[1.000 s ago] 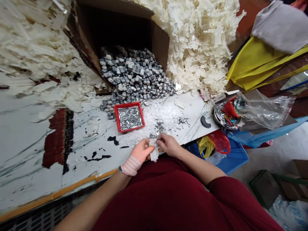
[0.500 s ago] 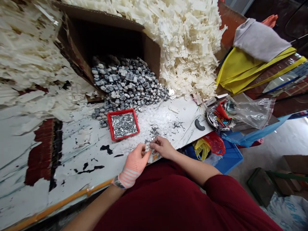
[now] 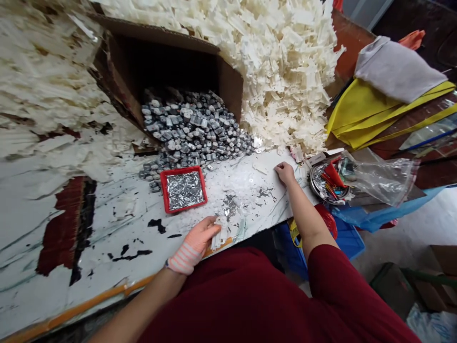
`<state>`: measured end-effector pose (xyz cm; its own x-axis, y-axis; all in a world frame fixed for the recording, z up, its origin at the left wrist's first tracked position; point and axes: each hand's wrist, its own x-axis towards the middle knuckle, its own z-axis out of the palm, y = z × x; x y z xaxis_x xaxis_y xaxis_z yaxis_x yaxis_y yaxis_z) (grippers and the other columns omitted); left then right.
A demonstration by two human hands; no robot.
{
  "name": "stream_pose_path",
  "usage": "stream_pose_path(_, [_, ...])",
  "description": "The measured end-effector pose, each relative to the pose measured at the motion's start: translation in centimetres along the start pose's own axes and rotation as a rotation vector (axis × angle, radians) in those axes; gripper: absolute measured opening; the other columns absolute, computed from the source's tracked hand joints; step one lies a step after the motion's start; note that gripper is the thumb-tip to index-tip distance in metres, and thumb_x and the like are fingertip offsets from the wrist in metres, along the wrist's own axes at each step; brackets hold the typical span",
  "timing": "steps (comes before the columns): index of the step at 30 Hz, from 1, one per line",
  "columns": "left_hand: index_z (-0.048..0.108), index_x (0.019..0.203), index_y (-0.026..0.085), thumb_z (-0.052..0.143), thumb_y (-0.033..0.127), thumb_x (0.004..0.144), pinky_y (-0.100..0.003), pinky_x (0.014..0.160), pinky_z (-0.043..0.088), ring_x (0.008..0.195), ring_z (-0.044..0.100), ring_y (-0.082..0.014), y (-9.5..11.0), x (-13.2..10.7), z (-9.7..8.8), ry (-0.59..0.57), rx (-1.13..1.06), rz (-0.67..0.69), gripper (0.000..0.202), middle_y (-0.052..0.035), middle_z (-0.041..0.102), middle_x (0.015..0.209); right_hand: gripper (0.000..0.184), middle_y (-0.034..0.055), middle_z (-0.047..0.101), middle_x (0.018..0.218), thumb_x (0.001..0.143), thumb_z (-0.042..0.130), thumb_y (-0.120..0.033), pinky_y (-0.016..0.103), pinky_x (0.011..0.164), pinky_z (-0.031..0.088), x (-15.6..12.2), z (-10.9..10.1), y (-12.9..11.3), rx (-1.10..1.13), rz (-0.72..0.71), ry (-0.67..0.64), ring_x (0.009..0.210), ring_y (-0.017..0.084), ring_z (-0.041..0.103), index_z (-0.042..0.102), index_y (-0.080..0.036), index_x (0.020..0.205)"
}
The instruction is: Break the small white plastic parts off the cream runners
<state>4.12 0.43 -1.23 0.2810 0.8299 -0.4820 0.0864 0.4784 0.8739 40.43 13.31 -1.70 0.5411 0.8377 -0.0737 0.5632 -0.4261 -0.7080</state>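
On speckled tabletop (image 3: 117, 209), gloved left hand (image 3: 194, 243), fingers pinching white plastic piece (image 3: 219, 233); bare right hand (image 3: 284, 172) flat, empty.

Legible text: none | small white label (image 3: 319, 159) beside round metal dish (image 3: 317, 186): marks too small to read | white moulded plastic part (image 3: 220, 233): no readable marking | cardboard box (image 3: 230, 85): no readable print | clear plastic bag (image 3: 383, 181): no readable print

One white moulded plastic piece (image 3: 220, 233), flat and notched, pinched nearly upright in the gloved left hand (image 3: 195, 240)
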Motion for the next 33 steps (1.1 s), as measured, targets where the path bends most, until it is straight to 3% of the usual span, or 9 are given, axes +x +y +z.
stream_pose_path(3, [0.061, 0.087, 0.015, 0.060, 0.037, 0.071, -0.025, 0.057, 0.038, 0.059, 0.047, -0.0138, 0.3, 0.3, 0.3, 0.026, 0.058, 0.022, 0.028, 0.0022, 0.050, 0.063, 0.015, 0.0029, 0.063, 0.080, 0.075, 0.059, -0.028, 0.029, 0.078, 0.044, -3.9, 1.3, -1.4, 0.115, -0.117, -0.129, 0.076, 0.015, 0.055, 0.061, -0.015, 0.081])
stream_pose_path(6, [0.060, 0.089, 0.016, 0.058, 0.035, 0.073, -0.025, 0.058, 0.037, 0.058, 0.048, -0.0138, 0.5, 0.6, 0.6, 0.047, 0.114, 0.053, 0.025, 0.0029, 0.052, 0.062, 0.019, 0.0054, 0.062, 0.099, 0.073, 0.066, -0.036, 0.031, 0.083, 0.045, -10.0, 3.0, -4.1, 0.329, -0.402, -0.528, 0.095, 0.017, 0.057, 0.063, -0.018, 0.080])
stream_pose_path(9, [0.060, 0.098, 0.015, 0.057, 0.032, 0.073, -0.025, 0.060, 0.039, 0.062, 0.051, -0.0147, 0.4, 0.5, 0.6, 0.059, 0.099, 0.077, 0.029, 0.0016, 0.055, 0.066, 0.017, 0.0068, 0.057, 0.109, 0.076, 0.068, -0.036, 0.036, 0.095, 0.041, -15.3, 4.3, -6.7, 0.317, -0.582, -0.868, 0.106, 0.019, 0.054, 0.066, -0.020, 0.078])
stream_pose_path(12, [0.063, 0.101, 0.016, 0.057, 0.031, 0.074, -0.025, 0.061, 0.039, 0.064, 0.052, -0.0150, 0.2, -0.2, 0.3, 0.120, 0.177, 0.136, 0.031, 0.0004, 0.057, 0.068, 0.016, 0.0074, 0.056, 0.109, 0.078, 0.068, -0.035, 0.040, 0.100, 0.038, -17.6, 5.4, -8.1, 0.265, -0.606, -0.982, 0.109, 0.019, 0.053, 0.066, -0.019, 0.080])
stream_pose_path(17, [0.067, 0.098, 0.020, 0.055, 0.030, 0.077, -0.025, 0.058, 0.036, 0.057, 0.046, -0.0133, 0.2, -1.3, -0.4, 0.165, 0.363, 0.227, 0.027, 0.0024, 0.054, 0.061, 0.023, 0.0074, 0.057, 0.107, 0.075, 0.069, -0.041, 0.036, 0.090, 0.045, -17.3, 6.3, -8.5, 0.325, -0.477, -1.108, 0.102, 0.019, 0.056, 0.065, -0.018, 0.078])
stream_pose_path(26, [0.063, 0.096, 0.018, 0.055, 0.025, 0.072, -0.024, 0.057, 0.036, 0.056, 0.045, -0.0120, 0.0, -1.2, -1.4, 0.074, 0.267, 0.186, 0.026, 0.0036, 0.052, 0.062, 0.035, -0.0016, 0.061, 0.069, 0.065, 0.074, -0.046, 0.025, 0.059, 0.045, -19.2, 7.4, -8.7, 0.299, -0.238, -1.013, 0.062, 0.011, 0.055, 0.057, -0.017, 0.075])
stream_pose_path(30, [0.048, 0.079, 0.019, 0.055, 0.019, 0.063, -0.021, 0.053, 0.034, 0.056, 0.045, -0.0100, -0.6, -0.6, -1.8, -0.046, 0.000, 0.103, 0.018, 0.0058, 0.048, 0.063, 0.028, -0.0010, 0.064, 0.071, 0.070, 0.071, -0.042, 0.024, 0.060, 0.045, -16.2, 8.1, -10.3, 0.128, -0.445, -1.065, 0.064, 0.012, 0.057, 0.061, -0.017, 0.080])
stream_pose_path(31, [0.046, 0.078, 0.019, 0.055, 0.018, 0.062, -0.021, 0.052, 0.033, 0.056, 0.044, -0.0094, -0.7, -0.5, -2.0, -0.062, -0.048, 0.090, 0.018, 0.0064, 0.047, 0.062, 0.025, -0.0001, 0.065, 0.073, 0.072, 0.069, -0.040, 0.025, 0.063, 0.045, -14.8, 8.5, -11.2, 0.079, -0.499, -1.016, 0.067, 0.013, 0.058, 0.062, -0.017, 0.080])
stream_pose_path(33, [0.044, 0.078, 0.019, 0.055, 0.018, 0.062, -0.020, 0.052, 0.033, 0.055, 0.044, -0.0088, -0.9, -0.2, -2.2, -0.059, -0.097, 0.065, 0.019, 0.0070, 0.047, 0.062, 0.018, 0.0022, 0.066, 0.078, 0.079, 0.062, -0.036, 0.027, 0.066, 0.045, -11.5, 9.9, -13.2, -0.079, -0.552, -0.743, 0.071, 0.015, 0.059, 0.062, -0.018, 0.080])
